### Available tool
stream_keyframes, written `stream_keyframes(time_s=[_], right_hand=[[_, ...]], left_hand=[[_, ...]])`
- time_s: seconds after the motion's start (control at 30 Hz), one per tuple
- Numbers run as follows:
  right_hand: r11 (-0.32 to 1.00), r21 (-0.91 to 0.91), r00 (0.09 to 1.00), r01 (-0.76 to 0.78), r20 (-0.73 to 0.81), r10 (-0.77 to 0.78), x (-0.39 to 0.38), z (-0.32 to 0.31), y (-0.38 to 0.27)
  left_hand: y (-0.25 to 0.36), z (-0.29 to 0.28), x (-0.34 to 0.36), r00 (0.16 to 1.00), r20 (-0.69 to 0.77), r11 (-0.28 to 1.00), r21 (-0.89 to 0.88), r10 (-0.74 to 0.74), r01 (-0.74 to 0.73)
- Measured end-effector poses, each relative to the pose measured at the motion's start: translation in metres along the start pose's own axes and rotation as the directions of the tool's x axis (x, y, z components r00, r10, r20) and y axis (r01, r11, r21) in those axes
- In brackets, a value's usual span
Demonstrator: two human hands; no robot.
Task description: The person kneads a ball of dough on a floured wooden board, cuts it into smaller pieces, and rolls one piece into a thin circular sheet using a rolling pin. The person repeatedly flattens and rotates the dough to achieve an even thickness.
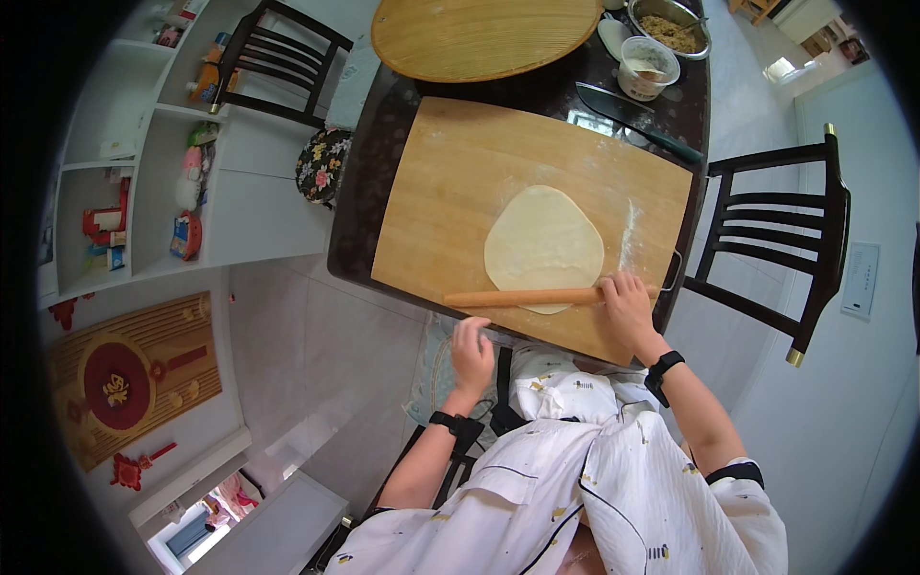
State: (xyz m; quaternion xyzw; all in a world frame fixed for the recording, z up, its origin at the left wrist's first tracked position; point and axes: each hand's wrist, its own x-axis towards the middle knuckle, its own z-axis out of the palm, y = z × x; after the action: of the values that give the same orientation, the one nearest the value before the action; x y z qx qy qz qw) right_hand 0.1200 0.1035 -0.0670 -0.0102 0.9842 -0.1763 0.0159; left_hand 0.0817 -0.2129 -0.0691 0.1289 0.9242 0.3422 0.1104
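Observation:
A flat, pale sheet of dough (543,238) lies on a wooden board (431,192), roughly round, with its near edge beneath a wooden rolling pin (522,298). My right hand (628,309) grips the pin near its right end, fingers over the top. Just off the board's near edge, below the pin's left end, my left hand (471,356) holds nothing; its fingers are loosely bent and apart from the pin. White flour (630,230) is smeared on the board to the right of the dough.
Behind the board, a large knife (637,123) lies on the dark table (359,230). A round woven tray (489,38), a white tub (648,69) and a metal bowl of filling (668,27) stand farther back. Dark chairs (781,225) flank the table.

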Motion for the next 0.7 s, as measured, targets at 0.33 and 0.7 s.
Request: stream_keyframes(time_s=[0.33, 0.7], right_hand=[[0.653, 0.483, 0.802, -0.584, 0.217, 0.557, -0.014, -0.013, -0.036], [0.589, 0.522, 0.783, -0.617, 0.331, 0.526, 0.010, -0.040, -0.039]], left_hand=[[-0.014, 0.024, 0.144, 0.834, 0.271, 0.760, -0.346, -0.481, 0.550], [0.136, 0.036, 0.204, 0.648, 0.735, 0.710, -0.565, 0.202, 0.420]])
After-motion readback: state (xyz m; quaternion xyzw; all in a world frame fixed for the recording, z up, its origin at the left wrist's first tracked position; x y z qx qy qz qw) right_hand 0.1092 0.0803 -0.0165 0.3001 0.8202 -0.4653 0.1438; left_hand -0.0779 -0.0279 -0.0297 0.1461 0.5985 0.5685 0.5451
